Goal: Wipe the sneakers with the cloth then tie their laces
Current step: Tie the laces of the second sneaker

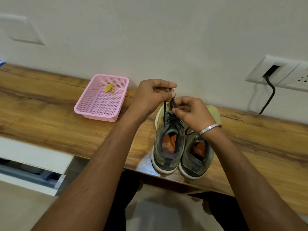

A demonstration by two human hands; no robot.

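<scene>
Two olive-grey sneakers with white soles and orange insoles stand side by side on the wooden desk, heels toward me: the left sneaker [166,147] and the right sneaker [196,157]. Black laces [165,112] rise from the left sneaker. My left hand [151,95] pinches one lace end above the shoe's toe. My right hand [191,112], with a silver bangle on the wrist, pinches the other lace strand just below it. A small yellow cloth [109,88] lies crumpled in the pink basket [93,112], left of the shoes.
The wooden desk [50,114] runs along a white wall. A wall socket [280,72] with a black cable [268,100] plugged in sits at the right. A white drawer unit [33,164] stands below the desk at the left.
</scene>
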